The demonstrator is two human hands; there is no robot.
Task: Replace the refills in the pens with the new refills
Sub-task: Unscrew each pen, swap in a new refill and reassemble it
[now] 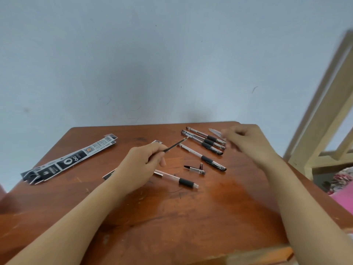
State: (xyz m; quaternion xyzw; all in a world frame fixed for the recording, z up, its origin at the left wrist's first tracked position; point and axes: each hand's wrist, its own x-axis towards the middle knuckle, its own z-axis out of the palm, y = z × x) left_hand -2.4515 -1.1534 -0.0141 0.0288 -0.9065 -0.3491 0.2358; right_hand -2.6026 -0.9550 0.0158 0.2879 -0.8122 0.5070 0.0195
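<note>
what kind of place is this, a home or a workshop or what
Most likely a room in a home: a scuffed wooden table against a plain pale wall, a wooden furniture frame at the right, and flowered fabric below it.

Plain room in home: scratched wooden table [172, 217] set against bare pale-blue painted wall [152, 64], scuffed in places; light wooden frame [324, 115] at right; floral fabric [342, 178], pink cloth [343, 203] beyond table edge.
</note>
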